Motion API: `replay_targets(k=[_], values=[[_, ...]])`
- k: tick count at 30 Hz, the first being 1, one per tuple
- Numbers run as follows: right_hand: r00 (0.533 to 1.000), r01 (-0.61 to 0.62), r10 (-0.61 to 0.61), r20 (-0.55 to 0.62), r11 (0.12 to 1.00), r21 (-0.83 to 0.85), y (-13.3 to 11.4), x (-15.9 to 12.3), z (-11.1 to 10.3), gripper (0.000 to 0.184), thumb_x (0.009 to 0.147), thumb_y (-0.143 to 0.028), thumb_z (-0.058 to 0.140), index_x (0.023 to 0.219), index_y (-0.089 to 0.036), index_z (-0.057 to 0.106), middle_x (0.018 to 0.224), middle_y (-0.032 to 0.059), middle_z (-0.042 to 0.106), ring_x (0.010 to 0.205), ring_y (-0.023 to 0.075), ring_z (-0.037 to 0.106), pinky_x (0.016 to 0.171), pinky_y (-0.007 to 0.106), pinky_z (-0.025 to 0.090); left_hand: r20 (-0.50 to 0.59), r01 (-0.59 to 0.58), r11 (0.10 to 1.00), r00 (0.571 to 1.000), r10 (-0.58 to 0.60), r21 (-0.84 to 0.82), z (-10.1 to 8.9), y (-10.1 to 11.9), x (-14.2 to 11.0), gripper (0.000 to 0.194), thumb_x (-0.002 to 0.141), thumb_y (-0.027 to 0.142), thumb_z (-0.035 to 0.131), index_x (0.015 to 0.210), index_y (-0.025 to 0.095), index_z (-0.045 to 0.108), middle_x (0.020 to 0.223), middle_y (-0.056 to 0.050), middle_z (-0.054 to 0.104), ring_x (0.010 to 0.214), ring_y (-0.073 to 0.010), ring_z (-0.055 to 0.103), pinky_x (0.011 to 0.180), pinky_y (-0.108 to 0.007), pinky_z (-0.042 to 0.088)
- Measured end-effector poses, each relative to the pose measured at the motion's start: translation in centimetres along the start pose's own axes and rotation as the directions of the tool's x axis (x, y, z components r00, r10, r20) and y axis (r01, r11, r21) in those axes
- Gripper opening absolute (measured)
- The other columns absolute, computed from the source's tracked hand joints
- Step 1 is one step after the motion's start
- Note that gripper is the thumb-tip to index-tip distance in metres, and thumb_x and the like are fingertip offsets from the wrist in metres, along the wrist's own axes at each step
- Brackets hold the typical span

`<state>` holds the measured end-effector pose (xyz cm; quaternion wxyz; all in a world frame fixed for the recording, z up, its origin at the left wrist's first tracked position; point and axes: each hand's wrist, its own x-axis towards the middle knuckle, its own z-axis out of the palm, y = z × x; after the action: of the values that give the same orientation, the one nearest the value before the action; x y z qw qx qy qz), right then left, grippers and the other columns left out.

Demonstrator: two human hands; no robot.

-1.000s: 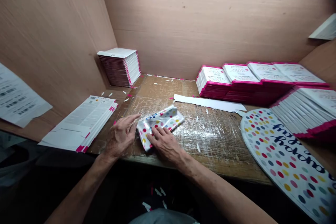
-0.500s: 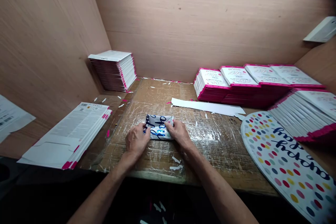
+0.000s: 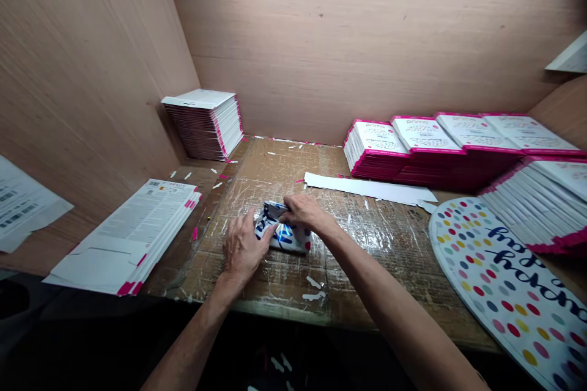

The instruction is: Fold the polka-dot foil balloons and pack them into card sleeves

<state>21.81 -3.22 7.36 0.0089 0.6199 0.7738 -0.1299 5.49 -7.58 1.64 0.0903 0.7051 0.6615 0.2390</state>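
Note:
A folded foil balloon (image 3: 290, 243), silvery white with dark blue lettering and a red dot, lies on the table in front of me. My left hand (image 3: 243, 245) is at its left side, the thumb pressing on the foil and the fingers curved along the edge. Reaching over from the right, my right hand (image 3: 306, 212) pinches the upper part of the packet, its fingertips partly hidden. Flat round foil balloons (image 3: 498, 281) with coloured dots and dark lettering lie at the right edge of the table.
Pink-edged printed envelopes (image 3: 380, 137) stand in rows at the back right. A tall stack of envelopes (image 3: 202, 125) fills the back left corner; flat printed cardboard sleeves (image 3: 123, 232) lie at left. A white paper strip (image 3: 367, 187) and scraps lie on the tape-covered cardboard tabletop (image 3: 275, 165).
My right hand has moved from the packet's right edge up and left onto its upper part. The packet has tilted slightly, its upper left portion now lifted or folded. The view has shifted a little.

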Motion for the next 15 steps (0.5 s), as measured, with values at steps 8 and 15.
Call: replay_targets(k=[8, 15], values=[[0.991, 0.120, -0.096, -0.088, 0.938, 0.324, -0.4, -6.4, 3.9, 0.031, 0.084, -0.040, 0.069, 0.106, -0.019, 0.063, 0.089, 0.0025, 0.066, 0.077, 0.0158, 0.056, 0.063, 0.024, 0.034, 0.290, 0.252, 0.509, 0.957, -0.006, -0.823, -0.8, -0.1, -1.5, 0.059, 0.071, 0.053, 0.071, 0.112, 0.012, 0.064, 0.087, -0.008, 0.074, 0.078, -0.0207, 0.069, 0.067, -0.028, 0.053], [0.965, 0.248, -0.180, -0.191, 0.864, 0.438, -1.4, -7.8, 5.5, 0.031, 0.095, -0.041, 0.048, 0.077, -0.020, 0.063, 0.065, -0.0013, 0.058, 0.060, 0.0128, 0.049, 0.058, 0.024, 0.030, 0.200, 0.179, 0.688, 0.978, -0.050, -0.703, -3.7, -1.9, -3.1, 0.050, 0.078, 0.052, 0.065, 0.110, 0.013, 0.066, 0.081, -0.007, 0.075, 0.072, -0.0199, 0.070, 0.065, -0.028, 0.053]])
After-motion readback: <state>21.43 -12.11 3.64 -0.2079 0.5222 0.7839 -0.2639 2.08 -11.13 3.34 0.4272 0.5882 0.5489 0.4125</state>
